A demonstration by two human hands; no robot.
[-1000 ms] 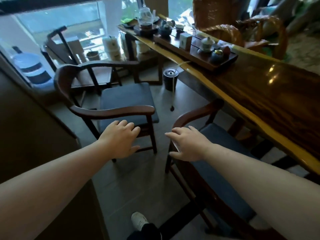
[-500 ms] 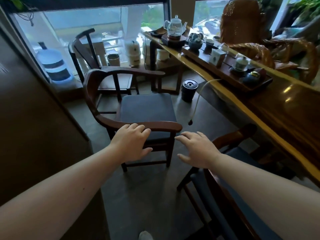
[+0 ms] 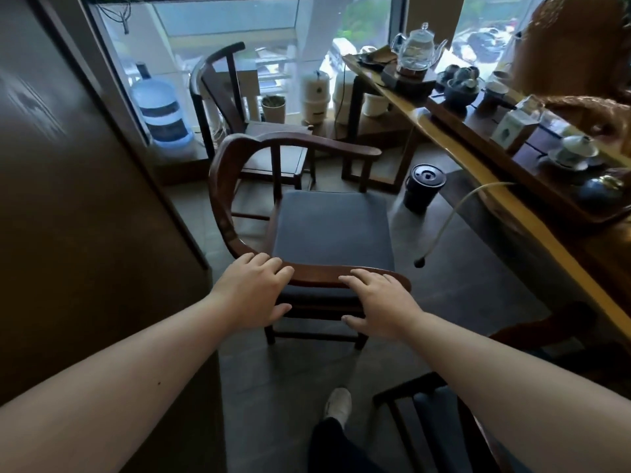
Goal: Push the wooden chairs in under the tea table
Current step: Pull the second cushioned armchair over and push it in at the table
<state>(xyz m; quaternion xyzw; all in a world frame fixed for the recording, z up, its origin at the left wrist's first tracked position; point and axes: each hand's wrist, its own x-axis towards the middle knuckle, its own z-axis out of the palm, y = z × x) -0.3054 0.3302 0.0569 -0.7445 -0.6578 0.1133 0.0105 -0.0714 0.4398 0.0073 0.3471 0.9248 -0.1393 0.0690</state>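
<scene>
A wooden armchair [image 3: 331, 230] with a curved back rail and a blue cushion stands on the floor in front of me, left of the long tea table [image 3: 512, 206]. Its seat faces the table and there is a gap between the two. My left hand [image 3: 254, 291] and my right hand [image 3: 379, 302] both lie on its near arm rail [image 3: 317, 276], fingers over the top and thumbs below. A second blue-cushioned chair [image 3: 440, 425] shows at the lower right, partly hidden by my right arm.
A dark cabinet side [image 3: 85, 199] walls off the left. A third wooden chair [image 3: 232, 97] and a water bottle [image 3: 160, 110] stand by the window. A black canister [image 3: 423, 187] and a dangling hose [image 3: 454, 213] sit between chair and table. A tea tray [image 3: 532, 158] holds several tea wares.
I have stepped forward past the nearer chair. Both hands have moved onto the near arm rail of the chair ahead; earlier the right hand hovered over the nearer chair.
</scene>
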